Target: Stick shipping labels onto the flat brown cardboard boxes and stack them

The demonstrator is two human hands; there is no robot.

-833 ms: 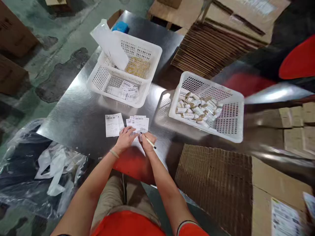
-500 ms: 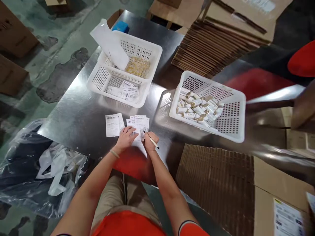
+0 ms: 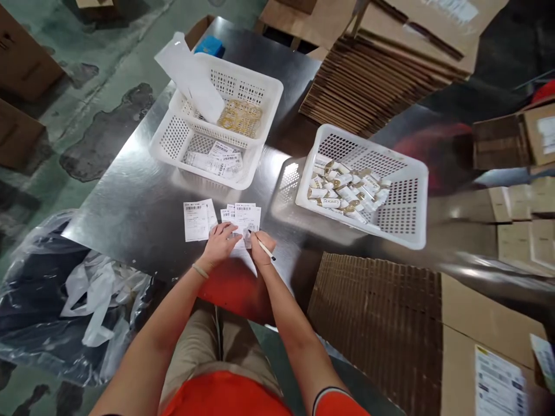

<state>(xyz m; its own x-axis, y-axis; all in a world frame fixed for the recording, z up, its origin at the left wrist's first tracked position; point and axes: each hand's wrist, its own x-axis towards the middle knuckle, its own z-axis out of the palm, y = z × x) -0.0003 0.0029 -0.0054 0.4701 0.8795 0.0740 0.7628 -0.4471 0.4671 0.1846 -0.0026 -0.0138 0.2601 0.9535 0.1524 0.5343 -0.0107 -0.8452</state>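
My right hand (image 3: 262, 248) is closed around a white pen (image 3: 267, 251) with a dark end, its tip on a printed paper slip (image 3: 246, 214). My left hand (image 3: 220, 245) lies with fingers apart on the lower left part of the same slip. Smaller slips stick out behind that one. Just left of them, more printed slips (image 3: 196, 221) lie overlapped on the metal table (image 3: 143, 214). A divided white basket (image 3: 248, 180) beyond my hands holds labels and yellow rubber bands.
On the right stands a white basket (image 3: 411, 199) of small wrapped rolls. Flattened cardboard (image 3: 373, 312) is stacked at the lower right, more (image 3: 359, 86) behind the baskets. A plastic bag (image 3: 39, 323) lies at the lower left. A blue object (image 3: 210, 46) sits at the table's far end.
The pen tip has shifted slightly left on the slip with my right hand. My left hand has stayed in place. At the right edge, the red-clothed person has moved mostly out of view and a carton now shows.
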